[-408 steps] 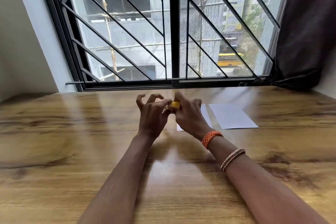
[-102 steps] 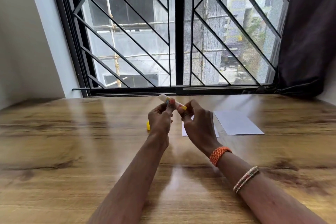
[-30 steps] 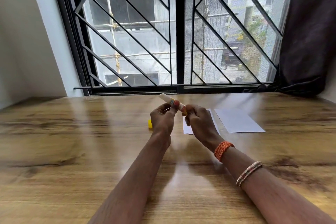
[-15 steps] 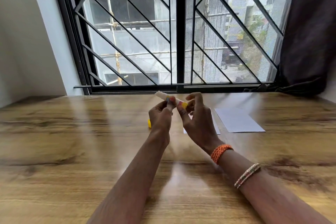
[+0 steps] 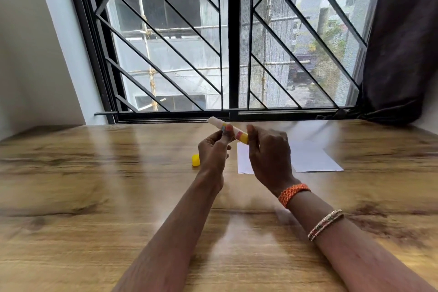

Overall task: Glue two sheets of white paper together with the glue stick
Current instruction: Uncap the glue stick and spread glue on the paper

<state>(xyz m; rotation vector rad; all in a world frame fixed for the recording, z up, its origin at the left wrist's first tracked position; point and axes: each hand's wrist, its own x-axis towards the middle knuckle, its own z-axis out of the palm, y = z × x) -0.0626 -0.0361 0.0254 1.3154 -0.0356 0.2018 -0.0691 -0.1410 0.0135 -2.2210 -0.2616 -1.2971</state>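
Note:
Both hands hold the uncapped glue stick (image 5: pixel 228 129) above the wooden table (image 5: pixel 94 173), with its white glue end pointing up and left. My left hand (image 5: pixel 213 152) pinches the tube's middle. My right hand (image 5: pixel 270 156) grips its yellow base end with the fingertips. The yellow cap (image 5: pixel 195 160) lies on the table just left of my left hand. Two white paper sheets lie flat beyond the hands: one sheet (image 5: pixel 244 161) is partly hidden behind my right hand, the other sheet (image 5: pixel 312 159) lies to its right.
A barred window (image 5: pixel 227 42) runs along the table's far edge. A dark curtain (image 5: pixel 403 42) hangs at the right and a white wall (image 5: pixel 35 54) closes off the left.
The cap has come off and now lies on the table. Over the last second my right fingers shifted on the base end while the stick stayed raised between both hands.

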